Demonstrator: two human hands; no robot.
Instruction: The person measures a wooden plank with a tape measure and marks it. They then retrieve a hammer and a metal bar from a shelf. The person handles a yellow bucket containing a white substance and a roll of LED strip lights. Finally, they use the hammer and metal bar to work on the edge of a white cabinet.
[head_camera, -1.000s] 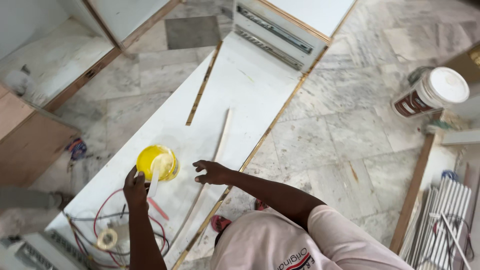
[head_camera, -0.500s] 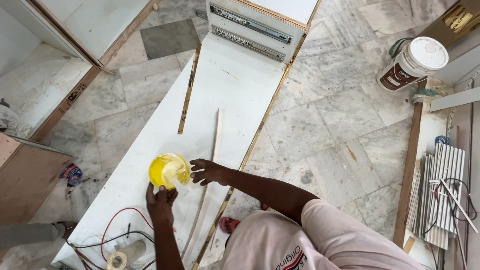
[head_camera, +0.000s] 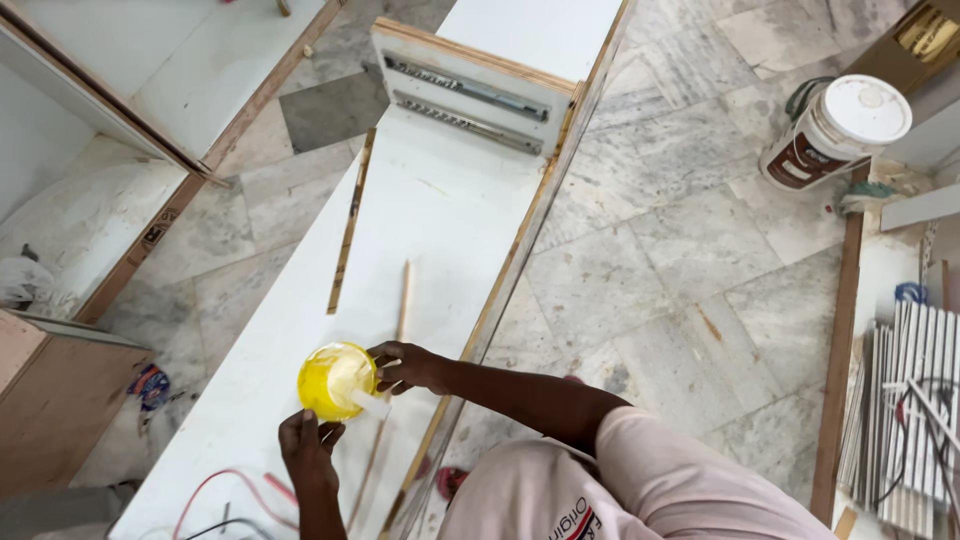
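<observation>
Looking down, I see my left hand (head_camera: 308, 445) cupping the rim of a yellow glue tub (head_camera: 337, 380) that sits on the white board (head_camera: 420, 220), near its right edge. My right hand (head_camera: 405, 366) pinches a pale spatula (head_camera: 371, 403) dipped in the tub. A thin wood strip (head_camera: 401, 305) lies just beside them. A white bucket (head_camera: 838, 132) stands on the marble floor (head_camera: 650, 270).
</observation>
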